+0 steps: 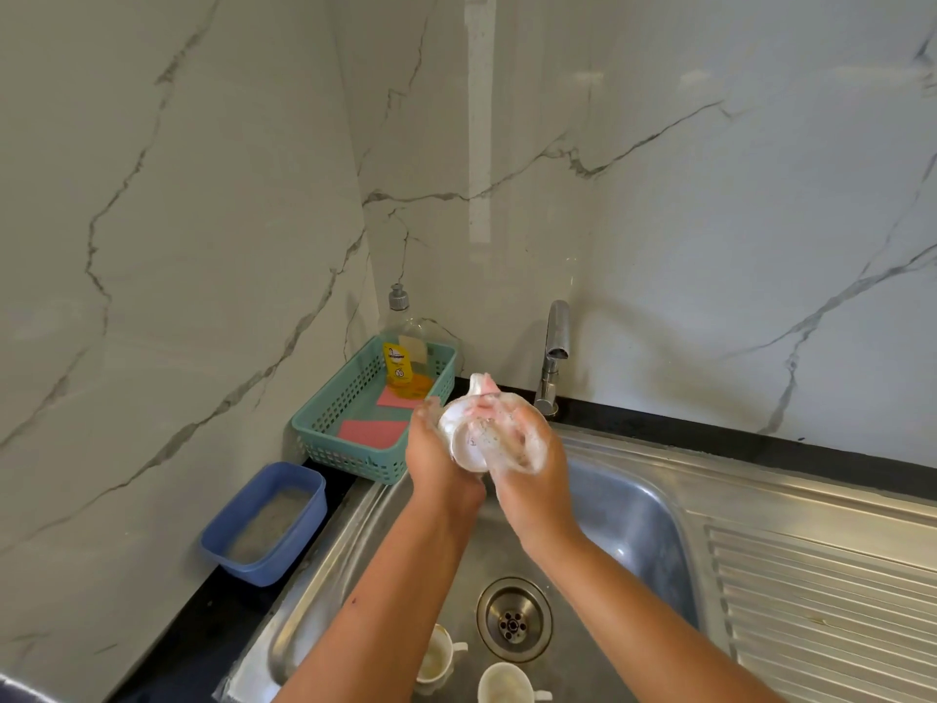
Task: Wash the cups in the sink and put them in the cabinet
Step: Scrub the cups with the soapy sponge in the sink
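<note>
stained cups [435, 658] sit in the sink [634, 499] while the left hand [437, 464] grips a foamy cup [464, 441] and the right hand [530, 466] clamps a pink sponge [484, 393] on it.

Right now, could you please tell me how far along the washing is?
Done: nothing visibly. In hand: the left hand holds a white cup, the right hand scrubs it with a soapy pink sponge. Left: rinsing it, then the stained cup and second cup in the sink, then storing all three.

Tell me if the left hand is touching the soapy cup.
Touching. The head view shows the left hand curled round the cup with no gap, holding it above the sink; the foamy right hand presses a sponge on it.
</note>
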`<state>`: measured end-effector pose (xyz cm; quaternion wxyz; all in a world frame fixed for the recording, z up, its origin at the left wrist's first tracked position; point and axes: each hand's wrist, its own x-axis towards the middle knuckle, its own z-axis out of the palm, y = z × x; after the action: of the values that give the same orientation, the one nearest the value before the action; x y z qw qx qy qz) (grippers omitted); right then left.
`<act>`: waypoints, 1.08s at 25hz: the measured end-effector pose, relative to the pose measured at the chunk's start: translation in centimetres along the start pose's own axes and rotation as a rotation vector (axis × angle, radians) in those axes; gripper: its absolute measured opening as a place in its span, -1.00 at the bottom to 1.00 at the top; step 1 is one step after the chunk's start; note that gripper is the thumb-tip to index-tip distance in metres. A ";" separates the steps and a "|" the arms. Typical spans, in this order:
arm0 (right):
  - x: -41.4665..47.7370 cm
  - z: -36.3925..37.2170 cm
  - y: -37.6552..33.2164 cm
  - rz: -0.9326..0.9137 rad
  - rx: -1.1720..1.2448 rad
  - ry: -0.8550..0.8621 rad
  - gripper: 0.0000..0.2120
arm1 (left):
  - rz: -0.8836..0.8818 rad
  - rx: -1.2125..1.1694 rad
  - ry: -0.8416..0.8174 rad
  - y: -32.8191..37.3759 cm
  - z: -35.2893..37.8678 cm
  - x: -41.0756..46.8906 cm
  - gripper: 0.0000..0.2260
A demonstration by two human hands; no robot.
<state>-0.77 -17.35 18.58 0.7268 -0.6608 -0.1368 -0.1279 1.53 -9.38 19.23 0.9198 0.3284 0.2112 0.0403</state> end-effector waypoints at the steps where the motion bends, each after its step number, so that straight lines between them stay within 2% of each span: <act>1: 0.2 -0.3 0.2 -0.121 -0.108 0.018 -0.62 | -0.056 -0.003 -0.057 0.0 0.5 -0.4 -0.69; 3: 0.9 -0.7 0.5 -0.222 -0.074 0.078 -0.70 | -0.134 0.035 -0.180 0.0 1.5 -1.7 -0.66; 4: 1.7 -0.8 -0.1 -0.107 0.103 0.130 -0.77 | -0.148 0.052 -0.225 -0.1 2.0 -2.5 -0.66; 5: 2.6 -1.1 -1.0 0.098 0.341 0.175 -0.81 | -0.154 0.040 -0.262 -0.3 2.4 -3.4 -0.66; 6: 3.4 -1.3 -2.0 0.330 0.522 0.199 -0.78 | -0.139 0.021 -0.267 -0.6 2.7 -4.0 -0.67; 7: 4.0 -1.6 -2.8 0.506 0.599 0.199 -0.74 | -0.111 0.021 -0.266 -1.1 3.0 -4.5 -0.70; 9: 4.5 -2.1 -3.2 0.656 0.533 0.254 -0.69 | -0.017 0.111 -0.291 -2.4 3.2 -4.7 -0.79; 10: 4.5 -2.1 -3.1 0.647 0.457 0.295 -0.70 | 0.032 0.172 -0.297 -3.0 3.3 -4.8 -0.81; 12: 3.6 -1.8 -2.7 0.501 0.212 0.338 -0.76 | 0.083 0.254 -0.250 -3.7 3.3 -4.9 -0.81; 14: 2.4 -1.2 -2.0 0.318 0.041 0.326 -0.72 | 0.127 0.285 -0.230 -3.8 3.3 -4.7 -0.80; 17: 0.9 -0.3 -1.4 0.078 -0.057 0.347 -0.61 | 0.171 0.290 -0.242 -3.3 3.1 -4.3 -0.77; 20: 0.2 -1.7 0.3 -0.146 -0.318 0.034 -0.49 | 0.201 0.346 -0.204 -2.6 2.6 -3.5 -0.75; 22: 1.3 -3.4 1.9 -0.394 -0.590 -0.134 -0.38 | 0.230 0.444 -0.210 -2.3 2.4 -3.3 -0.71; 23: 2.1 -3.7 1.9 -0.510 -0.725 -0.183 -0.40 | 0.246 0.497 -0.205 -2.1 2.4 -3.4 -0.70; 25: 3.8 -3.6 1.6 -0.575 -0.875 -0.121 -0.61 | 0.296 0.579 -0.187 -1.9 2.3 -3.4 -0.68; 27: 4.7 -2.7 0.4 -0.420 -0.895 -0.027 -0.76 | 0.382 0.667 -0.183 -1.8 2.0 -3.1 -0.69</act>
<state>3.80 -20.00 19.67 0.3285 -0.8679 -0.2079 -0.3092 -0.60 -12.57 20.65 0.7535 0.6449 0.0648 0.1104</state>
